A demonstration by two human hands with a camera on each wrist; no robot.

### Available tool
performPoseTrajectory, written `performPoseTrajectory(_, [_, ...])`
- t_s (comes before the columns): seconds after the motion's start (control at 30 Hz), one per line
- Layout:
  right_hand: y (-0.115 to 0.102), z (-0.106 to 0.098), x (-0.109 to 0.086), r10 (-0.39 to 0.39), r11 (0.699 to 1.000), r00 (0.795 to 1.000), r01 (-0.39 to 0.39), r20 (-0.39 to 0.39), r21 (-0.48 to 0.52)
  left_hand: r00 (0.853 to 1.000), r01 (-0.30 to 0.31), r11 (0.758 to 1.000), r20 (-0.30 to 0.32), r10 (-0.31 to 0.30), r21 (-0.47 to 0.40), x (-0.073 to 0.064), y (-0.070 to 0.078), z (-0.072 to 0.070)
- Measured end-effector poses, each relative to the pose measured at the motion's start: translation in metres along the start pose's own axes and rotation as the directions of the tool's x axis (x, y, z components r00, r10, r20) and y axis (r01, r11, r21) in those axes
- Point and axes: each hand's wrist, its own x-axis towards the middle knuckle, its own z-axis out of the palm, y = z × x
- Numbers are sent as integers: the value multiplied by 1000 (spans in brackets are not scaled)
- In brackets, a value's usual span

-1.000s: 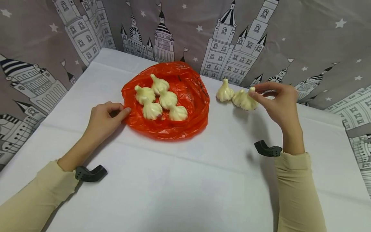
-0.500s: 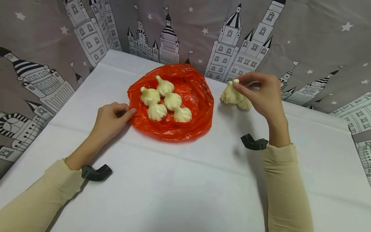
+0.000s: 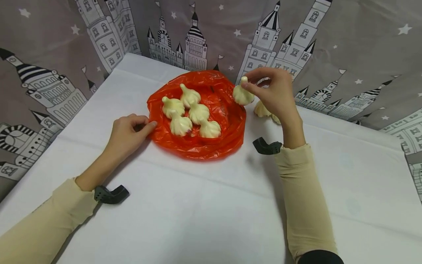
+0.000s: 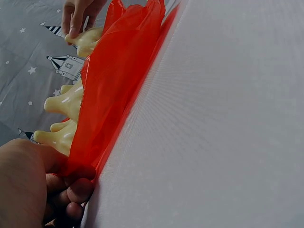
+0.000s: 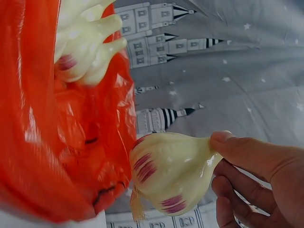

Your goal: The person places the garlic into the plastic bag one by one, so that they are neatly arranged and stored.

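A garlic bulb (image 5: 171, 173), cream with purple streaks and a tuft of roots, hangs by its stem from my right hand (image 3: 275, 90). Thumb and fingers pinch the stem, and the bulb overlaps the right rim of a red plastic bag (image 3: 227, 135) in the head view. Inside that open bag sit several more garlic bulbs (image 3: 180, 125), bunched toward its left side. My left hand (image 3: 128, 134) pinches the bag's left edge between thumb and fingers; the left wrist view shows the red film (image 4: 114, 95) between them.
Two garlic bulbs (image 3: 262, 110) lie on the white table (image 3: 204, 205) right of the bag, partly hidden behind my right hand. A grey curtain (image 3: 211, 36) printed with castles hangs along the table's back edge.
My right hand has carried a garlic bulb leftward from the loose ones to the bag's right rim. My left hand keeps its grip on the bag. The head view has shifted slightly.
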Motion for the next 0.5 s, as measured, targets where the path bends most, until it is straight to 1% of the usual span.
performPoseTrajectory(0.07, [-1, 7, 5, 2, 1000, 1000, -3, 27, 18, 1000, 6, 1000, -3, -6, 10, -1, 0, 0])
performPoseTrajectory(0.23, [-3, 19, 19, -32, 999, 997, 30, 66, 34, 1000, 4, 1000, -14, -4, 21, -1, 0, -2])
performPoseTrajectory(0.3, [-4, 23, 25, -53, 998, 996, 50, 77, 37, 1000, 3, 1000, -17, -3, 23, 0, 0, -2])
performPoseTrajectory(0.5, [-5, 31, 38, -77, 996, 990, 70, 114, 58, 1000, -6, 1000, -9, 6, 24, 3, 2, 0])
